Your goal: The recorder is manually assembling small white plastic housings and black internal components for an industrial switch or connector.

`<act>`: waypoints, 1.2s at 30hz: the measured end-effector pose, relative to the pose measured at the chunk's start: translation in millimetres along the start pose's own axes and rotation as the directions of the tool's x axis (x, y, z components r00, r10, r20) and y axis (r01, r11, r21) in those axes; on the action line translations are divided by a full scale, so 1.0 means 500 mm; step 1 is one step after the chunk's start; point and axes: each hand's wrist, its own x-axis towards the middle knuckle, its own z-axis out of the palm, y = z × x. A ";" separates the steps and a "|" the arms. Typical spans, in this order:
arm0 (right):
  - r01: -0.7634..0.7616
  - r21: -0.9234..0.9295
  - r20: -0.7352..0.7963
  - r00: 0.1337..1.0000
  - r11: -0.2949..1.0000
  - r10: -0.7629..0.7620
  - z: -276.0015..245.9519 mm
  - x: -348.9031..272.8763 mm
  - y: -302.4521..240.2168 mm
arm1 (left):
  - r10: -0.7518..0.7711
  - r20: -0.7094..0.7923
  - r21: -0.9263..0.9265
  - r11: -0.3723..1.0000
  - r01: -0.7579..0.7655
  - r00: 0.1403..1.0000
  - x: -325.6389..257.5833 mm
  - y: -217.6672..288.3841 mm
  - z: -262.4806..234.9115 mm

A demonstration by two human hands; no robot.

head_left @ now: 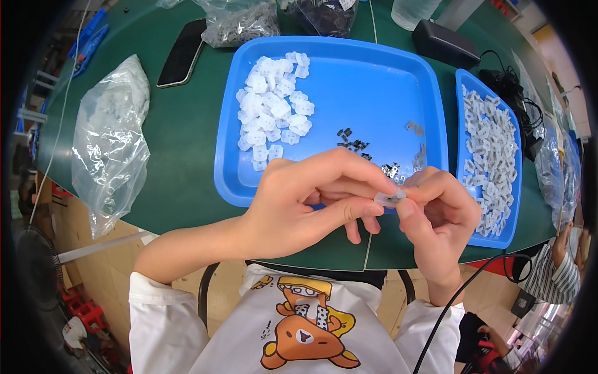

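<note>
Head view: both hands meet just below the middle of the frame, over the near rim of the counter.
Left hand [299, 206]: fingers curled, thumb and forefinger pinching one end of a small white plastic piece [389, 199].
Right hand [439, 215]: fingertips pressed to the other end of the same piece, so it sits held between the two hands, just above the near edge of the big blue tray [374, 93].
Doing it well: as I judge it, the piece is tiny, so a firm pinch from the left hand, with the work kept over the tray, would catch anything that drops; pressure should run straight along the piece, not twisting it.
Middle of frame: the big tray holds a heap of white plastic pieces [273, 109] on its left side and a scatter of small dark metal bits [355, 143] toward its near right.
Right of frame: a narrower blue tray [464, 84] filled with greyish-white pieces [492, 156].
Left of frame: a crumpled clear plastic bag [109, 137] with pale parts inside, lying on the green counter [180, 156].
Upper left: a dark phone [182, 53], flat, beside a second clear bag of grey parts [240, 25].
Top centre: a bag of dark parts [324, 15], partly cut off.
Upper right: a black box [445, 42] and tangled black cables [517, 100].
Labels: no readable label or sign shows on any bag.
</note>
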 end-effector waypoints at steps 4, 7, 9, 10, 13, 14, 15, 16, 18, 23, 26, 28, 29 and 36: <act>-0.044 -0.015 -0.011 0.999 0.999 0.044 0.007 0.001 -0.006 | -0.028 -0.047 0.016 0.999 0.029 0.999 -0.002 0.004 -0.001; -0.011 -0.030 -0.032 0.999 0.999 0.010 0.016 0.002 -0.007 | -0.084 -0.066 0.033 0.996 0.086 0.994 0.004 0.015 -0.004; 0.019 -0.032 -0.020 1.000 0.999 -0.020 0.017 0.005 -0.006 | -0.106 -0.054 0.061 0.992 0.109 0.993 0.007 0.020 -0.007; 0.025 -0.057 -0.027 0.999 0.998 -0.026 0.017 0.007 -0.004 | -0.105 -0.036 0.083 0.991 0.107 0.994 0.008 0.017 -0.010; 0.026 -0.129 -0.052 0.998 0.991 -0.033 0.019 0.009 0.000 | -0.136 -0.040 0.195 0.971 0.141 0.990 0.012 0.015 -0.017; 0.016 -0.151 -0.064 0.998 0.988 -0.026 0.022 0.013 0.001 | -0.150 -0.049 0.236 0.959 0.158 0.987 0.015 0.013 -0.019; 0.006 -0.173 -0.078 0.997 0.985 -0.020 0.024 0.016 0.003 | -0.121 -0.079 0.329 0.934 0.140 0.990 0.017 0.011 -0.022; 0.040 -0.243 -0.082 0.995 0.969 -0.061 0.025 0.019 0.009 | -0.089 -0.105 0.419 0.899 0.125 0.990 0.019 0.010 -0.027; 0.096 -0.396 -0.087 0.986 0.913 -0.142 0.018 0.025 0.016 | 0.003 -0.169 0.562 0.822 0.094 0.986 0.028 -0.001 -0.037; 0.124 -0.725 -0.109 0.951 0.677 -0.291 -0.033 0.020 -0.008 | 0.307 -0.254 0.881 0.465 0.088 0.917 0.034 -0.023 -0.080; 0.010 -0.805 -0.196 0.940 0.594 -0.280 -0.103 0.004 -0.017 | 0.281 -0.301 0.886 0.435 0.158 0.911 0.032 -0.018 -0.082; -0.135 -0.859 -0.256 0.948 0.493 -0.186 -0.160 -0.011 -0.030 | 0.265 -0.318 0.895 0.400 0.197 0.910 0.032 -0.013 -0.081; -0.208 -0.874 -0.297 0.944 0.439 -0.143 -0.184 -0.023 -0.032 | 0.255 -0.315 0.905 0.372 0.207 0.914 0.033 -0.011 -0.078; -0.113 -0.982 -0.139 0.975 0.154 -0.174 -0.128 -0.058 -0.040 | 0.257 -0.273 0.951 0.215 0.221 0.927 0.020 -0.039 -0.094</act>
